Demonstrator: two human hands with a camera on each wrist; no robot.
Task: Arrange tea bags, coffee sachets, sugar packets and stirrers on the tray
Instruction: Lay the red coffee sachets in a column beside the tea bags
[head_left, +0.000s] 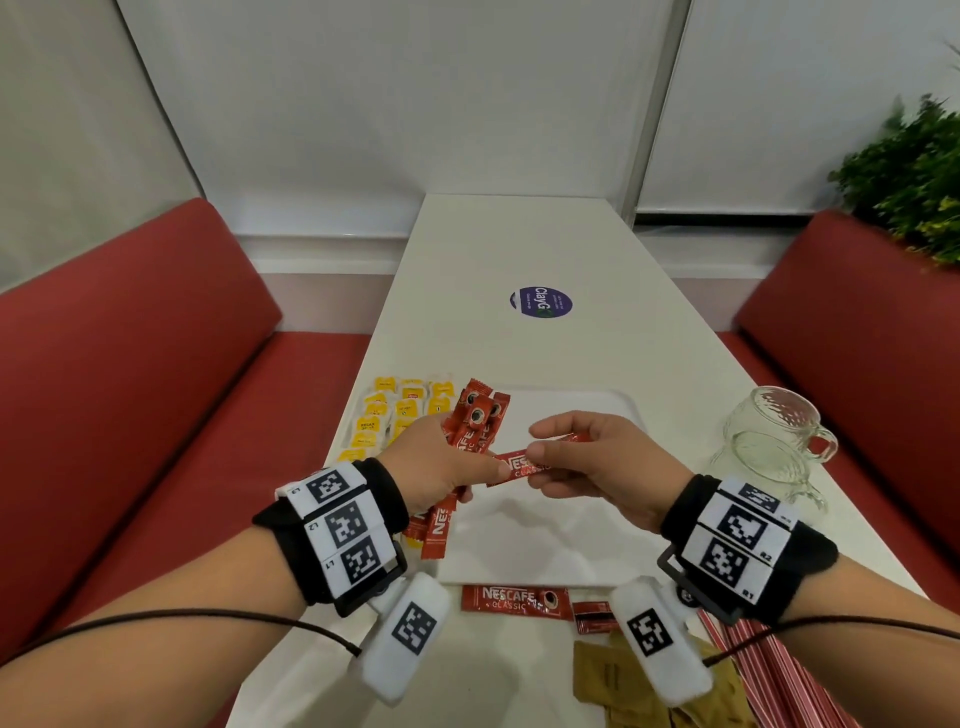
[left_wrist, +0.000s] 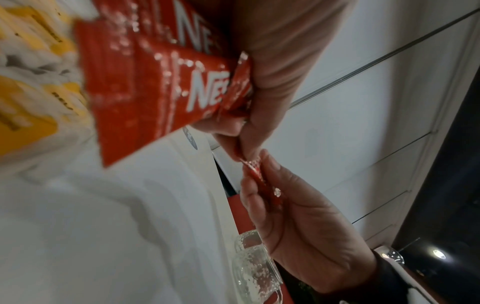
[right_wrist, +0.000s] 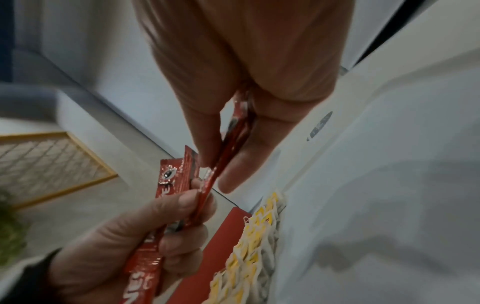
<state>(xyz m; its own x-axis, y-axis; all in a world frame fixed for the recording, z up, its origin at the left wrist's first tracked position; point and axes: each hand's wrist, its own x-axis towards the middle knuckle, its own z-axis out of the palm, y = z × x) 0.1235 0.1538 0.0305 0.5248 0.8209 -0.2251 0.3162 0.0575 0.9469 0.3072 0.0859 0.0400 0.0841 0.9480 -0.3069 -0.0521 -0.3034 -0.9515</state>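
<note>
Left grip (head_left: 441, 462) clutches a bunch of coffee sachets (head_left: 475, 415); right grip (head_left: 597, 462) pinches one sachet (head_left: 519, 466), feeding it over so they land on the tray (head_left: 561, 545) together.

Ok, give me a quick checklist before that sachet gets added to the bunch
1. Right hand pinches the single sachet: ok.
2. Left hand grips the bunch firmly: ok, several sachets fanned in the fist.
3. Sachet faces the same way as the bunch: not ok, it lies crosswise.
4. Tray has bare room for the coffee: ok.
5. Tea bags clear of the hands: ok, at the tray's left side.
6. All loose sachets gathered: not ok, one lies near the tray's front edge.
</note>
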